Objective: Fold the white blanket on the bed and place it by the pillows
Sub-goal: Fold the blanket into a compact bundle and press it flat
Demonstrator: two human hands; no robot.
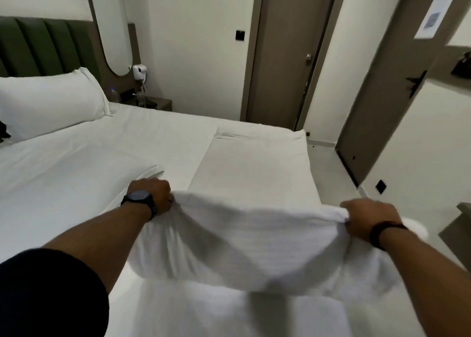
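Observation:
The white blanket (249,242) hangs in a sagging fold between both hands above the foot of the bed (76,168). My left hand (153,194), with a dark watch on its wrist, grips the fold's left end. My right hand (369,217), wearing a dark band, grips the right end near the bed's edge. Beyond the hands the rest of the blanket lies flat toward the far corner (257,158). A white pillow (51,102) leans against the green headboard (43,46) at the far left.
A small bedside shelf (155,103) with bottles stands beyond the pillow, under a wall-mounted hair dryer (139,69). Two brown doors (288,53) (392,87) close off the far and right walls. A strip of pale floor (328,163) runs along the bed's right side.

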